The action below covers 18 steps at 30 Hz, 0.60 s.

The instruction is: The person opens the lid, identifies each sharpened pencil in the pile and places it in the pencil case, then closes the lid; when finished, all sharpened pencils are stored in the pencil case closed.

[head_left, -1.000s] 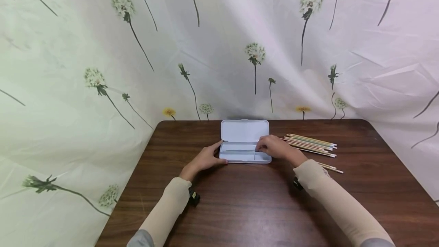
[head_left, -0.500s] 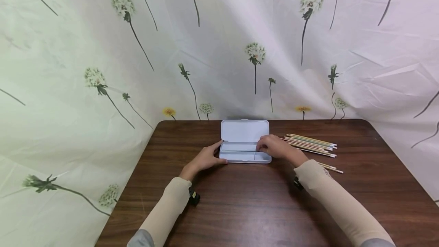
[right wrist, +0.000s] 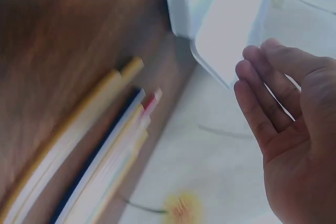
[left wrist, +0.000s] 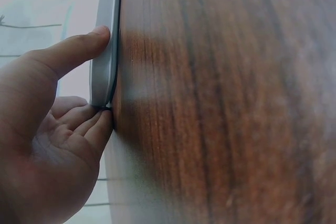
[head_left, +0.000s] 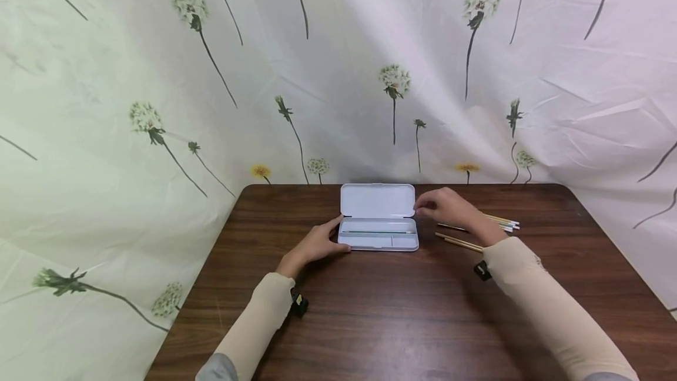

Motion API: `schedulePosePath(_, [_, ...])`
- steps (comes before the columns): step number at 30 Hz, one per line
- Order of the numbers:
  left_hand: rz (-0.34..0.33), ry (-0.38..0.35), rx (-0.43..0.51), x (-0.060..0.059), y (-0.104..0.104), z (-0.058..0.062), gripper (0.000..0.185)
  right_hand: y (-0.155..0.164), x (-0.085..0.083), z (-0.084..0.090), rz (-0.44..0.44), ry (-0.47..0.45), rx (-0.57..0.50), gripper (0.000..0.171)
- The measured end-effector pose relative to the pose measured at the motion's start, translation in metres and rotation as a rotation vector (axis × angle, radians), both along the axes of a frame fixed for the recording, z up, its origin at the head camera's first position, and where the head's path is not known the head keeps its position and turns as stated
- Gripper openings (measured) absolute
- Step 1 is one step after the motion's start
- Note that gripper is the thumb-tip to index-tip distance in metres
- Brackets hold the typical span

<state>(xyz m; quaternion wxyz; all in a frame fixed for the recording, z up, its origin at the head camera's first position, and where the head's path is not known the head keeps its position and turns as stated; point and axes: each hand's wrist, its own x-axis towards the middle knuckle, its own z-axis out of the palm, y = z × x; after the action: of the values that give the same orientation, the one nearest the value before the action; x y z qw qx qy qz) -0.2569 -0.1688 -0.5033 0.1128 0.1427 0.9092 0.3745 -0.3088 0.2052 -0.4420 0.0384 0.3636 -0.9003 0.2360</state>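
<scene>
A white pencil case (head_left: 365, 242) lies with its lid (head_left: 378, 200) raised at the table's back. One green pencil (head_left: 378, 232) is inside, along the rear compartment. My left hand (head_left: 315, 244) grips the case's left end; in the left wrist view its thumb presses one side of the case (left wrist: 105, 61) and its fingers touch the opposite corner. Right of the lid, my right hand (head_left: 446, 207) hovers with loosely bent fingers and holds nothing. Under and beyond it lie several pencils (head_left: 499, 220), partly hidden by that hand and wrist; the right wrist view shows their blurred ends (right wrist: 134, 114).
Two pencils (head_left: 459, 242) lie apart from the others, nearer the front, partly covered by the right forearm. Brown wood-grain table (head_left: 359, 316) extends toward me. A white curtain (head_left: 338, 75) with a dandelion print hangs just behind the table's back edge.
My right hand has left the green pencil inside the case and moved right and back toward the loose pencils. The left hand has stayed at the case's left end.
</scene>
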Motion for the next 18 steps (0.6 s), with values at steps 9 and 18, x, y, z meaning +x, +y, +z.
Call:
schedulePosePath(9, [0.001, 0.003, 0.002, -0.001, -0.001, -0.001, 0.093, 0.048, 0.008, 0.027, -0.080, 0.024, -0.020, 0.010])
schedulePosePath(18, [0.002, 0.000, 0.000, -0.001, 0.000, -0.002, 0.094, 0.093, 0.024, 0.038, -0.180, 0.052, -0.020, 0.011])
